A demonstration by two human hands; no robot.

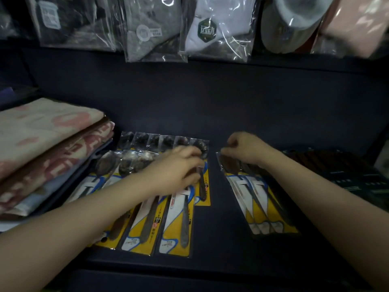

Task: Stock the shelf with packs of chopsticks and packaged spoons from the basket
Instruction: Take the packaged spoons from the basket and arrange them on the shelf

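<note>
A dark shelf fills most of the view. It is long and flat, and its back part is bare.

On the far left of the shelf sits a stack of folded towels, pink, cream and brown. Above the shelf hang clear bags of socks, some grey and one white.

Next to the towels lie many packaged spoons on yellow cards. They lie side by side in two rows, and the front row lies partly over the back row.

A second small bunch of spoon packs lies to the right, apart from the first group, with dark shelf between them.

At the far right lie dark packs of chopsticks. They are hard to see in the dim light.

The left hand rests on top of the first group of spoons. Its fingers are bent and press down on the packs. It is blurry, so I cannot tell if it grips one.

The right hand is curled over the top end of the second bunch, and its fingers pinch the plastic edge.
</note>
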